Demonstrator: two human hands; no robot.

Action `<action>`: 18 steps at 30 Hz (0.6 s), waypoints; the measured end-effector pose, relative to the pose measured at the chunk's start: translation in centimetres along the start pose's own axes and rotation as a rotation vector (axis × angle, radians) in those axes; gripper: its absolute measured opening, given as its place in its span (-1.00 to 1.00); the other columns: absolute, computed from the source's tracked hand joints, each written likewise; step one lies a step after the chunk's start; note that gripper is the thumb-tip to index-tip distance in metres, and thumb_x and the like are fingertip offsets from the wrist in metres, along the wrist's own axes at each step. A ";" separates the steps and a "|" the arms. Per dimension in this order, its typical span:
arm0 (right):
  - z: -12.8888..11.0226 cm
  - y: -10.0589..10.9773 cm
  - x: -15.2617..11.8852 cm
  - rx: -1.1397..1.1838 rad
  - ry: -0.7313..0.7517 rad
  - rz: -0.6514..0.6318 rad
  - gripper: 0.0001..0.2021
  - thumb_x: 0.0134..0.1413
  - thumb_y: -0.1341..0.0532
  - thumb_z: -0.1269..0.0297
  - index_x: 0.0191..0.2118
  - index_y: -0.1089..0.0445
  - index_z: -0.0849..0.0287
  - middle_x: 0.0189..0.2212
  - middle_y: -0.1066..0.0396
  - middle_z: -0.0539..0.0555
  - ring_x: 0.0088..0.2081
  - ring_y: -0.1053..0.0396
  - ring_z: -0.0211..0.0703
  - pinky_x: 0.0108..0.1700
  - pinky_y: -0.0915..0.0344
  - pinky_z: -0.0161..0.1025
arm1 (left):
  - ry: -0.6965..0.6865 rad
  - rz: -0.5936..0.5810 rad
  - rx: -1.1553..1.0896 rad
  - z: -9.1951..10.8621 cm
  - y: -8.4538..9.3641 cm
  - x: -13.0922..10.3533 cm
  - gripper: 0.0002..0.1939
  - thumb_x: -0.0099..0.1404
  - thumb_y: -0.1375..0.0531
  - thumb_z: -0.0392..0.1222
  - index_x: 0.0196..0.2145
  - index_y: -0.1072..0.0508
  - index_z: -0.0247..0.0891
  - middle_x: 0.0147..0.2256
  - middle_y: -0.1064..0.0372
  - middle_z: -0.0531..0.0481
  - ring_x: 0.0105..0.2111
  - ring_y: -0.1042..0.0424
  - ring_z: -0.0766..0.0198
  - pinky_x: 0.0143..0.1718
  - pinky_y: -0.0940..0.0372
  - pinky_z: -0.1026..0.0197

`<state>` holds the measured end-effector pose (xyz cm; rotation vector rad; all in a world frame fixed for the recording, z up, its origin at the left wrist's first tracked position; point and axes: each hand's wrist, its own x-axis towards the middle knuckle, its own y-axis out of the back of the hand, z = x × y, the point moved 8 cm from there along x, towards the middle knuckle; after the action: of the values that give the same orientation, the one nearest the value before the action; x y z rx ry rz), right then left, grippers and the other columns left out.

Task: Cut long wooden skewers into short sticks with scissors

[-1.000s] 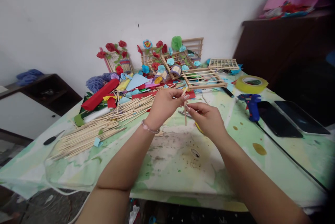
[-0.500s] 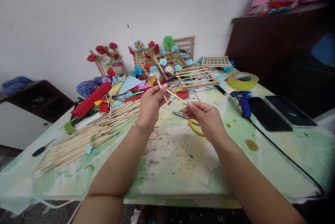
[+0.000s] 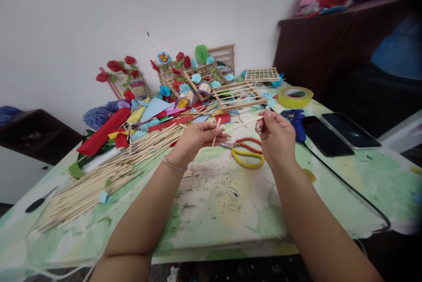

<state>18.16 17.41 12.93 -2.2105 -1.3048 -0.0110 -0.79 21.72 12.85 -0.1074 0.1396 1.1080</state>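
Over the middle of the table, my left hand pinches a short wooden stick between thumb and fingers. To its right my right hand is raised, its fingertips closed on one end of a second thin stick. That stick slants down toward my left fingertips; whether they touch it is unclear. Scissors with red and yellow handles lie on the table between and below my hands. A blue glue gun rests behind my right hand, which partly covers it.
Many loose sticks spread over the left side of the table. Behind are coloured paper, paper flowers and a stick frame. Yellow tape and two phones lie at the right; the glue gun's cord runs toward the front right.
My right hand has moved right and up with its stick, and turned more upright. My left hand has lowered slightly. The scissors show more fully. The view has shifted a little to the right.
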 end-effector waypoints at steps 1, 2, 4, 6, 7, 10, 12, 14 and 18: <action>-0.1 0.1 0.1 -0.030 0.006 -0.004 -0.74 -0.01 -0.23 0.04 -0.43 -0.35 0.15 -0.64 -0.19 -0.07 -0.58 -0.16 -0.35 -0.52 -0.16 -0.35 | 0.007 -0.006 0.012 0.0 -0.1 0.0 -0.74 0.03 -0.33 -0.11 -0.36 -0.48 -0.34 -0.34 -0.51 -0.12 -0.35 -0.50 0.28 -0.27 -0.36 0.26; 0.0 0.1 0.0 -0.062 0.001 -0.015 -0.74 0.00 -0.22 0.03 -0.45 -0.35 0.15 -0.65 -0.19 -0.07 -0.59 -0.15 -0.35 -0.53 -0.14 -0.34 | 0.014 -0.016 0.023 -0.1 -0.3 -0.1 -0.74 0.03 -0.33 -0.11 -0.36 -0.48 -0.33 -0.33 -0.51 -0.13 -0.34 -0.50 0.28 -0.27 -0.36 0.27; 0.3 -0.3 -0.2 -0.118 -0.043 -0.066 -0.73 -0.04 -0.24 0.03 -0.47 -0.37 0.16 -0.67 -0.20 -0.06 -0.61 -0.13 -0.35 -0.55 -0.10 -0.34 | 0.033 -0.056 0.043 -0.6 -0.9 0.0 -0.75 0.04 -0.33 -0.10 -0.36 -0.50 -0.32 -0.30 -0.51 -0.13 -0.32 -0.49 0.27 -0.27 -0.35 0.27; 0.8 -1.2 -0.7 -0.156 -0.113 -0.154 -0.72 -0.10 -0.28 0.04 -0.49 -0.40 0.18 -0.68 -0.24 -0.05 -0.63 -0.13 -0.36 -0.57 -0.09 -0.34 | 0.040 -0.096 0.053 -1.1 -1.5 0.0 -0.77 0.04 -0.32 -0.10 -0.37 -0.51 -0.30 -0.29 -0.51 -0.12 -0.31 -0.49 0.29 -0.26 -0.35 0.27; 1.1 -1.7 -1.0 -0.171 -0.145 -0.195 -0.72 -0.13 -0.30 0.04 -0.50 -0.41 0.20 -0.69 -0.25 -0.05 -0.63 -0.13 -0.37 -0.57 -0.09 -0.35 | 0.036 -0.107 0.052 -1.3 -1.7 0.1 -0.77 0.04 -0.32 -0.10 -0.37 -0.51 -0.29 -0.30 -0.51 -0.11 -0.33 -0.48 0.30 -0.24 -0.35 0.26; 1.5 -2.6 -1.6 -0.203 -0.197 -0.255 -0.71 -0.16 -0.32 0.05 -0.50 -0.43 0.22 -0.70 -0.28 -0.04 -0.63 -0.15 -0.37 -0.55 -0.11 -0.35 | 0.031 -0.117 0.048 -1.8 -2.1 0.2 -0.78 0.02 -0.34 -0.10 -0.36 -0.53 -0.26 -0.34 -0.51 -0.06 -0.36 -0.47 0.34 -0.20 -0.34 0.24; 1.6 -2.6 -1.6 -0.207 -0.205 -0.249 -0.71 -0.15 -0.32 0.05 -0.49 -0.43 0.23 -0.70 -0.29 -0.04 -0.63 -0.15 -0.37 -0.55 -0.12 -0.35 | 0.049 -0.135 0.059 -2.1 -2.4 0.2 -0.77 0.02 -0.34 -0.10 -0.36 -0.53 -0.25 -0.35 -0.51 -0.05 -0.35 -0.47 0.34 -0.19 -0.34 0.24; 1.7 -2.3 -1.4 -0.207 -0.204 -0.228 -0.71 -0.15 -0.31 0.05 -0.50 -0.43 0.23 -0.70 -0.28 -0.05 -0.65 -0.14 -0.38 -0.57 -0.10 -0.36 | 0.078 -0.163 0.079 -2.5 -2.7 0.1 -0.76 0.03 -0.33 -0.08 -0.36 -0.54 -0.26 -0.35 -0.52 -0.08 -0.34 -0.48 0.32 -0.20 -0.34 0.25; 2.0 -1.3 -0.8 -0.185 -0.199 -0.169 -0.71 -0.12 -0.30 0.04 -0.50 -0.42 0.22 -0.71 -0.25 -0.06 -0.66 -0.09 -0.40 -0.61 -0.02 -0.37 | 0.125 -0.202 0.085 -2.9 -3.3 -0.1 -0.73 0.00 -0.34 -0.06 -0.37 -0.52 -0.28 -0.34 -0.52 -0.12 -0.35 -0.49 0.28 -0.26 -0.36 0.24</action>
<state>16.14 18.22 11.68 -2.2937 -1.6572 0.0265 1.95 19.73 10.10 -0.1120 0.2814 0.8925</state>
